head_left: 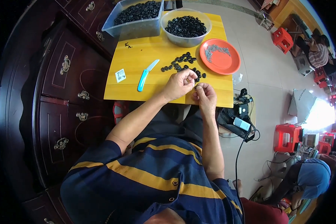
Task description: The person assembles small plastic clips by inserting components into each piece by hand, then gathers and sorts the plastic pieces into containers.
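My left hand [180,85] hovers over the near edge of the yellow table, thumb and fingertips pinched; whatever is in them is too small to make out. Close beside it, my right hand [207,96] pinches a small black oval piece [195,88] between thumb and forefinger. Just beyond both hands lies a loose scatter of black oval pieces [178,68], each with a hole or slot. An orange-red plate [227,68] at the table's right side bears small silver metal pieces [214,50]. Left of my hands rests a knife [143,79] with a turquoise handle, blade pointing away.
At the table's [132,58] far side stand a rectangular plastic bin [136,33] and a round clear tub [186,40], both full of black pieces. A white label [120,75] lies at left. Dark wooden cabinets [63,74] border the left; a cable bag [239,123] sits at right. Other people sit farther right.
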{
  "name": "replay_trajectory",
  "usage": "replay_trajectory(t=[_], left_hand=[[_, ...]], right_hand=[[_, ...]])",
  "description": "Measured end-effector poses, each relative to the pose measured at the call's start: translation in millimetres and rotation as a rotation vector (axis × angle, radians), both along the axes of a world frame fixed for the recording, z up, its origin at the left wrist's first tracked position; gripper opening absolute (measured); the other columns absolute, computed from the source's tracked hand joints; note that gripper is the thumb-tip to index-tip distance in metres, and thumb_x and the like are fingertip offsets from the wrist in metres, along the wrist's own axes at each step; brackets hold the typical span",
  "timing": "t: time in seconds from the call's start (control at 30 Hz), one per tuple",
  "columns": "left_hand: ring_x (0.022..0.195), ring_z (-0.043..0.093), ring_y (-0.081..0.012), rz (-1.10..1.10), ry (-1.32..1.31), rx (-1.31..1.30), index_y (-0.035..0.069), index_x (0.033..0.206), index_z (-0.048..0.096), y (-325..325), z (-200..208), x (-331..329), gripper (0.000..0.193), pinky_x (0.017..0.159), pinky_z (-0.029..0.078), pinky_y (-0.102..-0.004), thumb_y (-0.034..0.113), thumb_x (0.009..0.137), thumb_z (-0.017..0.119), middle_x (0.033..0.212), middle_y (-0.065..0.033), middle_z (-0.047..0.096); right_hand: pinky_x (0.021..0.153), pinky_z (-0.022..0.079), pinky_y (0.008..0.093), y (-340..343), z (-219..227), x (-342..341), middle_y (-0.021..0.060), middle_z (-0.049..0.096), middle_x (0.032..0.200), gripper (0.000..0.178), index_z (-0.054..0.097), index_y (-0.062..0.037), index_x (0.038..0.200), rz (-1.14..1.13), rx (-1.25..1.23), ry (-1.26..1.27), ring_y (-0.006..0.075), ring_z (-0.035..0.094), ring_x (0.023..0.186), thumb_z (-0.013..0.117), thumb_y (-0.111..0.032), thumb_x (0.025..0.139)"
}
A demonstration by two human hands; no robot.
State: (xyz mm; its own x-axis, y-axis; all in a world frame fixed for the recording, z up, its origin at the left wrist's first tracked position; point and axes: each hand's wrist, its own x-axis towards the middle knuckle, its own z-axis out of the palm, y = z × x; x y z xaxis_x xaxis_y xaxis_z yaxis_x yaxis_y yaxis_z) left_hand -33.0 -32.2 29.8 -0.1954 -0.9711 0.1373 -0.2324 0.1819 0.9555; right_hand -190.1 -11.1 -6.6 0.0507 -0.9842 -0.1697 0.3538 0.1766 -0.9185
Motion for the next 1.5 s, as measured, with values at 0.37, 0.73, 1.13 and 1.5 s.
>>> replay_trajectory(t=[0.37, 0.73, 1.13, 1.5], left_hand=[[0.07, 0.058, -0.0047, 0.015, -0.037, -0.046, 0.003, 0.103, 0.061, 0, 0, 3, 0.018, 0.067, 0.05, -0.0229, 0.002, 0.085, 0.063, 0.08, 0.0017, 0.061], [0.069, 0.058, -0.0046, 0.007, -0.088, -0.035, 0.002, 0.101, 0.061, 1, 4, 3, 0.017, 0.065, 0.049, -0.0225, 0.0, 0.085, 0.063, 0.076, 0.0014, 0.06], [0.071, 0.059, -0.0049, -0.008, -0.14, -0.062, 0.002, 0.105, 0.062, 0, 8, 3, 0.022, 0.066, 0.05, -0.0226, 0.0, 0.084, 0.064, 0.079, -0.0001, 0.062], [0.074, 0.067, -0.0248, 0.081, -0.511, -0.177, 0.005, 0.102, 0.068, -1, 0, 9, 0.021, 0.068, 0.053, -0.0373, 0.01, 0.082, 0.066, 0.082, -0.0097, 0.067]], right_hand=[[0.059, 0.047, 0.0199, 0, 1, -1, -0.0011, 0.063, 0.081, 0.008, 0.063, -0.0014, 0.1, 0.024, -0.029, 0.041, 0.0055, 0.056, 0.066, 0.063, -0.006, 0.094], [0.058, 0.045, 0.0192, 0, -2, -1, -0.002, 0.062, 0.081, 0.009, 0.063, -0.0021, 0.101, 0.027, -0.027, 0.05, 0.0048, 0.055, 0.065, 0.065, -0.007, 0.093], [0.06, 0.047, 0.0199, 1, 0, -3, 0.0, 0.064, 0.082, 0.009, 0.064, -0.0009, 0.101, 0.017, -0.041, 0.041, 0.006, 0.057, 0.066, 0.064, -0.005, 0.093], [0.062, 0.047, 0.0214, -4, 6, -19, 0.0019, 0.064, 0.086, 0.009, 0.063, -0.0019, 0.101, -0.127, -0.07, -0.02, 0.0084, 0.057, 0.068, 0.063, -0.005, 0.093]])
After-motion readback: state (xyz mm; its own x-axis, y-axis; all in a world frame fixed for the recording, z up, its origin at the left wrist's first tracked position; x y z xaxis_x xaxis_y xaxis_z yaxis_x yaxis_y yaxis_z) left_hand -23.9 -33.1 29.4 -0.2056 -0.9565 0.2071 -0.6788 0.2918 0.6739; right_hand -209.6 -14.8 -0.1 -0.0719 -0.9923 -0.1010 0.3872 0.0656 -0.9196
